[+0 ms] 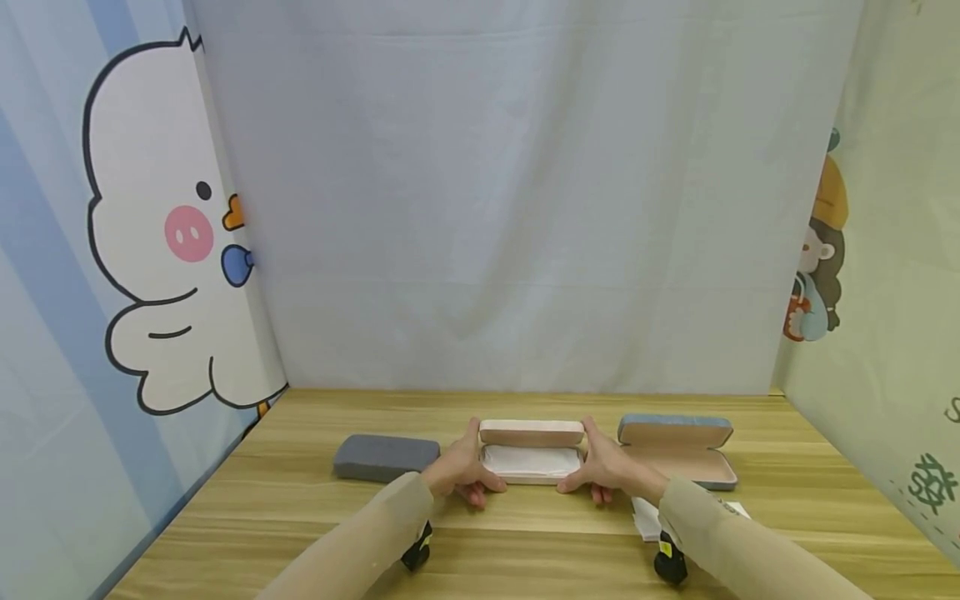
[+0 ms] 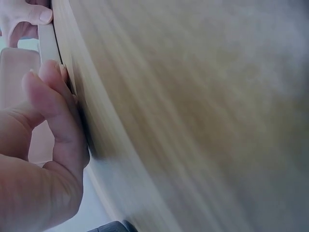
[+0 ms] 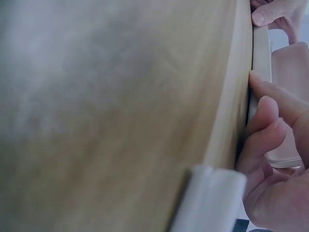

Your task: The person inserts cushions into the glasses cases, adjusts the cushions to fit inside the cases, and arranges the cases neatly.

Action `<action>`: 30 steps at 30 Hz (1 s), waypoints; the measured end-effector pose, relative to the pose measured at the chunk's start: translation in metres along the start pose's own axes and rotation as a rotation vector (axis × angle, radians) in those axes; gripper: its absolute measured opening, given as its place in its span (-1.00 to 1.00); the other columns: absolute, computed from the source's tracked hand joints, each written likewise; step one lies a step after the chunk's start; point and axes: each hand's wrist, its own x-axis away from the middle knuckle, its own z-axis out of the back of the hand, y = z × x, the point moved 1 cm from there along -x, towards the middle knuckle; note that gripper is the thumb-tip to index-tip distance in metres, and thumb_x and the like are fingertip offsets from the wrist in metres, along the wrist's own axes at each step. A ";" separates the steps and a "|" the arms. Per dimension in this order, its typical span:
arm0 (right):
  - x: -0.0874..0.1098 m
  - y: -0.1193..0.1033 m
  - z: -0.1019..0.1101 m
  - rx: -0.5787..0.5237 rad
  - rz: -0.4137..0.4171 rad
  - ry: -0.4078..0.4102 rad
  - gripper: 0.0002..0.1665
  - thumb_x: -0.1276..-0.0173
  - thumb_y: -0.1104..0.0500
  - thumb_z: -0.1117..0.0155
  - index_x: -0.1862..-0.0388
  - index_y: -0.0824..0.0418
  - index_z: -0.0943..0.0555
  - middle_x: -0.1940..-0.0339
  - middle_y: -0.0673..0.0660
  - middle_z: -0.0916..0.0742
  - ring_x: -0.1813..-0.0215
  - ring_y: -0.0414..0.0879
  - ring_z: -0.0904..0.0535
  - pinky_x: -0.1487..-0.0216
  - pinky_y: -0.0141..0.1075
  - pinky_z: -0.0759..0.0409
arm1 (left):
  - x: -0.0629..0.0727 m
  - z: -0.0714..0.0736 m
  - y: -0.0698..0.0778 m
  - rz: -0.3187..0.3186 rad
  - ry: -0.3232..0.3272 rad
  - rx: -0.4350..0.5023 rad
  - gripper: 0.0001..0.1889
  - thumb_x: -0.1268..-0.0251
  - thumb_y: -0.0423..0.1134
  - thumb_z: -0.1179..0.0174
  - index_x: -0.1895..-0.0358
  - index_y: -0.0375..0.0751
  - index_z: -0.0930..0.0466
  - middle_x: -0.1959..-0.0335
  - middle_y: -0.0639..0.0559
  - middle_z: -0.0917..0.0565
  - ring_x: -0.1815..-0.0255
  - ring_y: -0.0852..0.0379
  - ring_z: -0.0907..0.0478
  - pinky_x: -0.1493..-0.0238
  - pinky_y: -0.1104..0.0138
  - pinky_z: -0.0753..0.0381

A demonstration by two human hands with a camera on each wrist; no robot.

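A white glasses case [image 1: 531, 432] lies open on the wooden table, its hinged lid raised at the back and a folded white cloth [image 1: 532, 461] inside. My left hand [image 1: 465, 470] grips the left end of the case, thumb at the front edge and index finger up by the lid. At the opposite end, my right hand [image 1: 606, 467] holds it in the same way. The lid's pink lining [image 2: 18, 79] shows in the left wrist view. Both hands also appear in the right wrist view, with the right hand [image 3: 277, 159] nearer.
To the left lies a closed grey glasses case [image 1: 386, 457]. An open blue glasses case [image 1: 675, 432] with pink lining stands at the right. White paper [image 1: 645, 518] lies partly under the right forearm. A pale curtain [image 1: 525, 250] hangs behind the table [image 1: 525, 542].
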 end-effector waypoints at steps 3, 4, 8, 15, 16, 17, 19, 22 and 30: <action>0.001 0.000 0.000 -0.010 -0.006 -0.004 0.29 0.12 0.15 -0.65 -0.42 0.21 0.04 0.87 0.12 -0.55 0.90 -0.18 -0.39 0.89 -0.34 -0.39 | 0.000 0.000 0.000 -0.006 0.006 -0.002 0.11 0.04 -0.57 -0.40 -0.44 -0.13 0.26 0.68 -0.24 -0.64 0.91 0.20 -0.44 0.87 0.40 -0.51; 0.001 0.000 0.000 -0.013 -0.006 -0.006 0.33 0.12 0.16 -0.65 -0.45 0.22 0.07 0.87 0.12 -0.55 0.90 -0.18 -0.39 0.89 -0.34 -0.39 | 0.001 0.000 0.000 -0.008 0.008 -0.003 0.08 0.04 -0.57 -0.40 -0.42 -0.13 0.24 0.66 -0.26 -0.65 0.91 0.20 -0.44 0.87 0.40 -0.51; 0.001 -0.001 0.001 -0.019 0.001 -0.005 0.38 0.10 0.17 -0.64 -0.49 0.25 0.14 0.85 0.12 -0.56 0.90 -0.19 -0.39 0.89 -0.36 -0.38 | 0.001 0.000 0.001 -0.009 0.015 -0.010 0.06 0.04 -0.57 -0.39 -0.41 -0.13 0.21 0.61 -0.30 -0.68 0.91 0.20 -0.44 0.87 0.40 -0.51; 0.002 -0.002 0.001 -0.022 0.007 -0.002 0.36 0.10 0.18 -0.64 -0.48 0.27 0.12 0.83 0.15 -0.58 0.89 -0.19 -0.39 0.88 -0.35 -0.40 | 0.002 -0.002 0.002 0.007 0.027 -0.028 0.14 0.03 -0.58 -0.39 -0.47 -0.12 0.30 0.58 -0.27 -0.70 0.91 0.20 -0.43 0.87 0.40 -0.50; 0.002 -0.001 0.001 -0.021 0.008 -0.002 0.35 0.10 0.18 -0.64 -0.48 0.27 0.11 0.83 0.15 -0.58 0.89 -0.19 -0.39 0.88 -0.35 -0.40 | 0.002 -0.002 0.002 0.010 0.028 -0.029 0.14 0.03 -0.58 -0.39 -0.47 -0.12 0.31 0.58 -0.27 -0.70 0.91 0.20 -0.43 0.87 0.41 -0.50; 0.002 -0.001 0.001 -0.019 0.011 -0.003 0.32 0.10 0.18 -0.64 -0.46 0.27 0.08 0.83 0.14 -0.57 0.89 -0.19 -0.39 0.88 -0.34 -0.40 | 0.002 -0.002 0.002 0.011 0.031 -0.030 0.13 0.04 -0.58 -0.39 -0.46 -0.12 0.29 0.58 -0.26 -0.71 0.91 0.21 -0.43 0.87 0.41 -0.50; 0.002 -0.001 0.001 -0.015 0.019 -0.004 0.29 0.09 0.18 -0.64 -0.44 0.26 0.06 0.84 0.14 -0.57 0.89 -0.19 -0.39 0.88 -0.34 -0.40 | 0.002 -0.002 0.002 0.013 0.033 -0.031 0.13 0.04 -0.58 -0.39 -0.47 -0.12 0.29 0.58 -0.26 -0.71 0.91 0.21 -0.43 0.87 0.41 -0.50; 0.002 0.000 0.001 -0.009 0.029 -0.007 0.23 0.09 0.17 -0.64 -0.39 0.24 0.01 0.84 0.14 -0.57 0.89 -0.19 -0.40 0.88 -0.34 -0.41 | 0.002 -0.002 0.002 0.012 0.033 -0.035 0.14 0.03 -0.58 -0.39 -0.48 -0.13 0.30 0.58 -0.26 -0.70 0.91 0.21 -0.43 0.87 0.41 -0.50; 0.002 0.000 0.001 -0.011 0.045 -0.019 0.17 0.08 0.17 -0.63 -0.35 0.26 -0.04 0.83 0.16 -0.58 0.89 -0.19 -0.41 0.86 -0.33 -0.43 | 0.004 -0.002 0.004 0.007 0.026 -0.035 0.09 0.02 -0.59 -0.38 -0.46 -0.16 0.24 0.56 -0.29 -0.70 0.91 0.21 -0.43 0.87 0.42 -0.50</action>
